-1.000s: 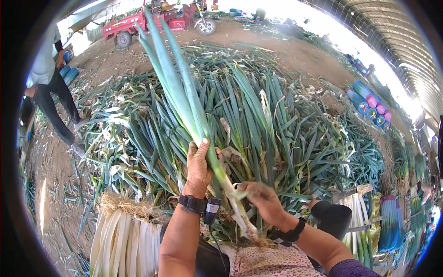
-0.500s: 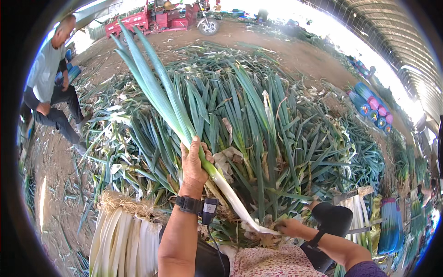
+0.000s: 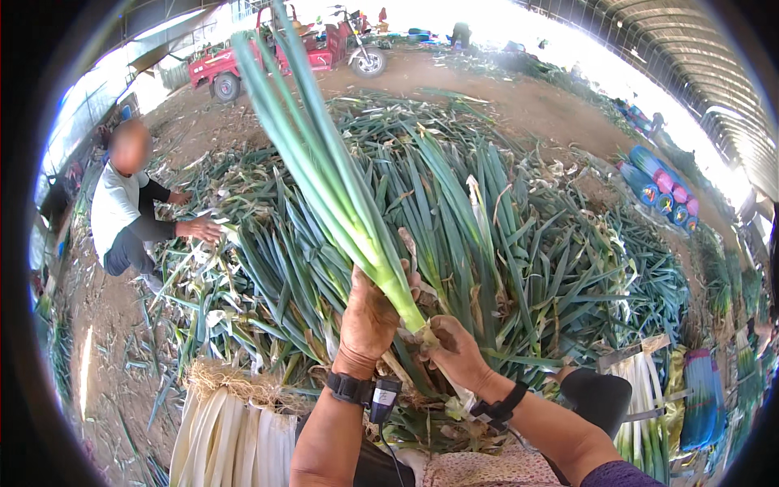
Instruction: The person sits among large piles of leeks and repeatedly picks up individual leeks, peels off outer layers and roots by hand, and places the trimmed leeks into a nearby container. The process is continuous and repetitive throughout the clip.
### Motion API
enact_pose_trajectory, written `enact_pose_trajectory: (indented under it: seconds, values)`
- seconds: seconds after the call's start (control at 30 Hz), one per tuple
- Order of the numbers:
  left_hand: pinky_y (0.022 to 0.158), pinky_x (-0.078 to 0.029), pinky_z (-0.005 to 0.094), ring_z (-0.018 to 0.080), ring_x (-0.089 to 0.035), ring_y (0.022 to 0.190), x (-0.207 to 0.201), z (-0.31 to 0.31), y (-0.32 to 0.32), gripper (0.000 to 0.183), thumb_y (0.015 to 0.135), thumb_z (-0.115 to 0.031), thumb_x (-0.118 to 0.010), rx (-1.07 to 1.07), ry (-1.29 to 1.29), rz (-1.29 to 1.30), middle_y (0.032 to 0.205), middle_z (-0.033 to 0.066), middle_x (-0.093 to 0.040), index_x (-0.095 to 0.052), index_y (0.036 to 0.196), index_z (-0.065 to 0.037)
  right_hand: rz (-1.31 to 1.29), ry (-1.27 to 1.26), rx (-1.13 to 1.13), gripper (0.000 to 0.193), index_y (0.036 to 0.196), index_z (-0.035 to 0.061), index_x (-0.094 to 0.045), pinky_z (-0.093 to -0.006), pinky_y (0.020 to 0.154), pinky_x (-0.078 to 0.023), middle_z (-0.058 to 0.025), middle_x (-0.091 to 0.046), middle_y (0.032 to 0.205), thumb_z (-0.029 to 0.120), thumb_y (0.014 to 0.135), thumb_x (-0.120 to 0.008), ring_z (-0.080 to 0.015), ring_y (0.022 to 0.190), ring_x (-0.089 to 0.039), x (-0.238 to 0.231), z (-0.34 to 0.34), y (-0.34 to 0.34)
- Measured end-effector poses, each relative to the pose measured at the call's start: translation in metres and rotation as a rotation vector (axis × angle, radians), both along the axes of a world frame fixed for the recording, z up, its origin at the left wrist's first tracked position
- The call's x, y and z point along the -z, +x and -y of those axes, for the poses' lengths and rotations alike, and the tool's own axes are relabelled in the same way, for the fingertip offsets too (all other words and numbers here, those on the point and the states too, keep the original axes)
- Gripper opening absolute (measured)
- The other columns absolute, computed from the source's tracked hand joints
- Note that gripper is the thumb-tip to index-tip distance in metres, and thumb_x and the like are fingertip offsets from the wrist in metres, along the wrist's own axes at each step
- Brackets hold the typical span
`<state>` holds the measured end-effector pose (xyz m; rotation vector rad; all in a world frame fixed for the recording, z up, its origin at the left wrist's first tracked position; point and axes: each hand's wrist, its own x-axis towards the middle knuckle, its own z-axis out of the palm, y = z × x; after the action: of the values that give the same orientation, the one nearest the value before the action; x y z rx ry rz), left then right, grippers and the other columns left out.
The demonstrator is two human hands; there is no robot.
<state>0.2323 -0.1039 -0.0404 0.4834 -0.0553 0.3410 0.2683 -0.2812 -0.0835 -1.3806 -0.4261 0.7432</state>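
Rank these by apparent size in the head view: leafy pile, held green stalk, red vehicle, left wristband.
1. Leafy pile
2. Held green stalk
3. Red vehicle, small here partly through distance
4. Left wristband

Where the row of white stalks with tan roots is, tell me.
In the head view, the row of white stalks with tan roots lies at lower left, left of the person's left forearm and below the green leafy heap.
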Motion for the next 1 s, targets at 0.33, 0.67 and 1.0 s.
enact_pose_trajectory:
  seconds: [0.33, 0.67, 1.0]
  values:
    - [0.08, -0.05, 0.0395, 0.0245, -0.059, 0.091, 0.019, 0.015, 0.012, 0.038, 0.092, -0.032, -0.059, 0.022, 0.012, -0.093, 0.105, 0.0093, -0.06, -0.053, 0.118, -0.004, 0.922, -0.301, 0.3, 0.031, 0.103, 0.0054, -0.058, -0.0326, 0.07, -0.051, -0.0134, -0.061, 0.096, 0.006, 0.075, -0.072, -0.024, 0.086, -0.064, -0.013, -0.009, -0.004]
    - [0.074, -0.049, 0.0279, 0.0129, -0.056, 0.081, 0.026, 0.021, 0.018, 0.034, 0.096, -0.018, -0.055, -0.054, 0.063, -0.137, 0.094, 0.0016, -0.059, -0.05, 0.127, -0.005, 0.668, -0.246, 0.058, 0.025, 0.093, 0.0021, -0.06, -0.0336, 0.066, -0.049, -0.0148, -0.063, 0.081, 0.006, 0.072, -0.073, -0.0252, 0.073, -0.064, -0.016, -0.01, 0.009]
    - [0.054, -0.049, 0.0279, 0.0154, -0.054, 0.062, 0.011, 0.022, 0.007, 0.028, 0.092, -0.011, -0.056, -0.054, 0.129, -0.263, 0.09, 0.0059, -0.055, -0.039, 0.115, -0.011, 0.383, 0.214, 0.156, 0.02, 0.096, 0.0041, -0.056, -0.0243, 0.081, -0.044, -0.0026, -0.059, 0.096, -0.008, 0.08, -0.055, -0.0097, 0.089, -0.055, -0.017, -0.002, -0.03]
